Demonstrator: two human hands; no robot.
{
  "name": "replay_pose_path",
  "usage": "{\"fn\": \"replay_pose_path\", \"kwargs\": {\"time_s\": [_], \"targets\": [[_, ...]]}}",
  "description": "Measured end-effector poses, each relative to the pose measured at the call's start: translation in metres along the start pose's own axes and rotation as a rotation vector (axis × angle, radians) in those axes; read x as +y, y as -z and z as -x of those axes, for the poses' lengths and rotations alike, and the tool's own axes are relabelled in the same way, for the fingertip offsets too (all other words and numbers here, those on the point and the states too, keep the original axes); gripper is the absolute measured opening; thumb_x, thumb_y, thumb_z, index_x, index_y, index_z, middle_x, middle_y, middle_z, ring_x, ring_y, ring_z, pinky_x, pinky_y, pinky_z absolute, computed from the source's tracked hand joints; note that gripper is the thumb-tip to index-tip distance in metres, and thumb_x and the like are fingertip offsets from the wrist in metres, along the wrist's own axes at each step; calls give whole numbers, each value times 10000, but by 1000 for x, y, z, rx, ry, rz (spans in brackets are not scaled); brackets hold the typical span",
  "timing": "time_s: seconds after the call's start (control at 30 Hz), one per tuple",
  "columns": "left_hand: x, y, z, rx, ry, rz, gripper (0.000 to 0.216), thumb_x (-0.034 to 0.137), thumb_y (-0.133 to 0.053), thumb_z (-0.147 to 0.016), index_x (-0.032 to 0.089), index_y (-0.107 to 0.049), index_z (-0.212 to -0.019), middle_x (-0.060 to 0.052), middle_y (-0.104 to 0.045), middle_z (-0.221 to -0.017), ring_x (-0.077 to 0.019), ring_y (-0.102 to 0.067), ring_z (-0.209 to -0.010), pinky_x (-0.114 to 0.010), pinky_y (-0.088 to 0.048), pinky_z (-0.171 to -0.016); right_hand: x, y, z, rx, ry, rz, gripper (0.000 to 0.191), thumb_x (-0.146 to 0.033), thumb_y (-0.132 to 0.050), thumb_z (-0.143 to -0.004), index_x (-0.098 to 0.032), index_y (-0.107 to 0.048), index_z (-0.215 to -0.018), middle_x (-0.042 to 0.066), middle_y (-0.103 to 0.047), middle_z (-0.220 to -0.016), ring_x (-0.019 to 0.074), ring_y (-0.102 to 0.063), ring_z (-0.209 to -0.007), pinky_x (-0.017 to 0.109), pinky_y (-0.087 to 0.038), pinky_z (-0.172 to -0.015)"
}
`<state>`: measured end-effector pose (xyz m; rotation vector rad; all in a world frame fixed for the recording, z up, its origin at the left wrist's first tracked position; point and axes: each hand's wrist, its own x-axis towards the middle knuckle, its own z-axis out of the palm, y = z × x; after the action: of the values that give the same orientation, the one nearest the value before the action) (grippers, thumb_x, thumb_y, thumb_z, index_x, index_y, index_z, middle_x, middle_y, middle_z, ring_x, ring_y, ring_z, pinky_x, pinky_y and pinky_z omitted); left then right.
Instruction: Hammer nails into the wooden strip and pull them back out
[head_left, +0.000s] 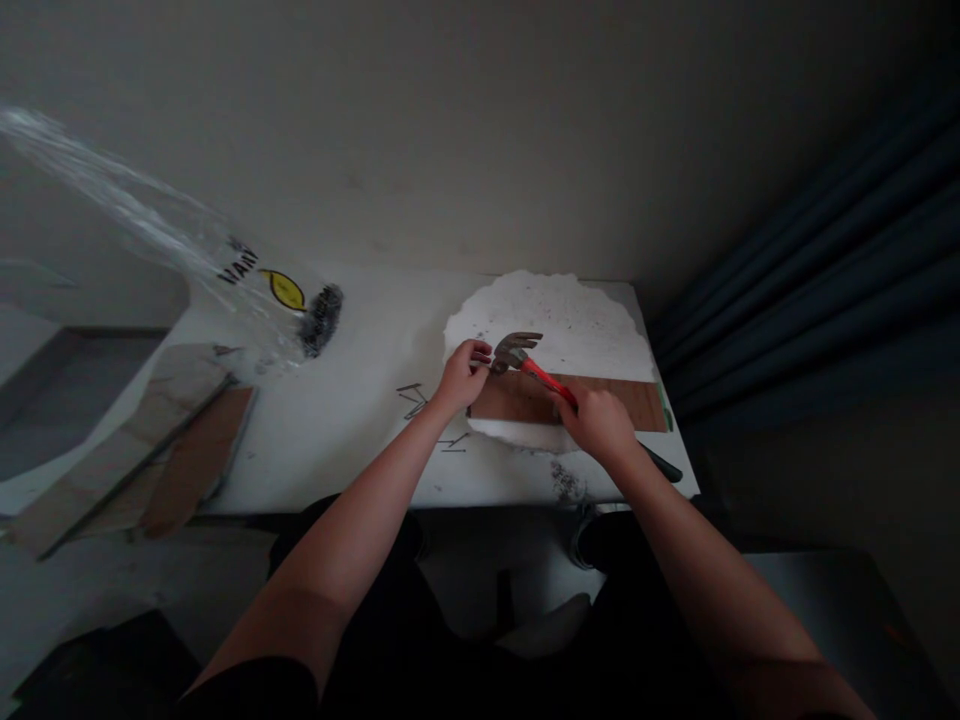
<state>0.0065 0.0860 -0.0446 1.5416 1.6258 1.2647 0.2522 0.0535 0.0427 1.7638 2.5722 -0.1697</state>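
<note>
In my right hand (pixel 598 422) is a claw hammer (pixel 550 380), gripped by its red and black handle. Its metal head lies just right of my left hand (pixel 465 373), over the left end of a brown wooden board (pixel 517 398). The fingers of my left hand are pinched together, with what looks like a thin nail between them, mostly hidden. Under the board is a torn-edged white foam sheet (pixel 577 308), marked with dark specks. Several loose nails (pixel 411 398) lie on the table to the left of my left wrist, and others just beneath it.
The white table (pixel 360 400) stands against a wall. At its left are wooden boards (pixel 199 440), some jutting over the front edge, and a clear plastic bag (pixel 247 290) with printed lettering and dark contents. A dark curtain (pixel 817 240) hangs at the right.
</note>
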Motion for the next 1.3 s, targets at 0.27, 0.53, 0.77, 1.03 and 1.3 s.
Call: {"fn": "replay_pose_path", "kwargs": {"time_s": [0.27, 0.53, 0.77, 1.03, 1.3], "targets": [[-3, 0, -2, -14, -1, 40, 327, 25, -427, -735, 193, -549, -987, -46, -655, -1003, -151, -659, -877, -324, -536, -808, 0, -1, 0, -17, -17, 0, 495, -524, -290, -1010, -200, -645, -1127, 112, -723, -875, 261, -676, -784, 328, -428, -691], [-1, 0, 0, -32, -10, 12, 321, 27, -450, -738, 185, -545, -1001, -56, -658, -1026, -149, -661, -893, -309, -532, -803, -1, 0, 0, -22, -35, 17, 506, -526, -272, -1012, -205, -636, -1154, 114, -719, -877, 262, -676, -796, 337, -440, -712], [-1, -1, -1, -20, -9, -8, 312, 12, -457, -740, 185, -544, -985, -48, -660, -992, -148, -659, -892, -316, -531, -824, -2, 0, 1, -10, -15, 37, 513, -543, -275, -1005, -202, -643, -1115, 108, -718, -855, 263, -678, -764, 332, -437, -681], [1, 0, 0, -17, -26, 1, 301, 34, -466, -743, 187, -549, -988, -49, -665, -998, -153, -658, -889, -333, -533, -837, -3, 0, -1, -55, -21, 49, 512, -536, -279, -1005, -206, -642, -1152, 122, -722, -895, 271, -684, -788, 346, -453, -700], [-1, 0, -1, -21, -12, 18, 304, 34, -466, -733, 191, -543, -982, -49, -664, -985, -158, -660, -889, -336, -536, -832, -3, 1, 0, -34, -38, 60, 539, -542, -244, -1010, -205, -631, -1173, 123, -722, -887, 275, -688, -799, 348, -458, -711]]}}
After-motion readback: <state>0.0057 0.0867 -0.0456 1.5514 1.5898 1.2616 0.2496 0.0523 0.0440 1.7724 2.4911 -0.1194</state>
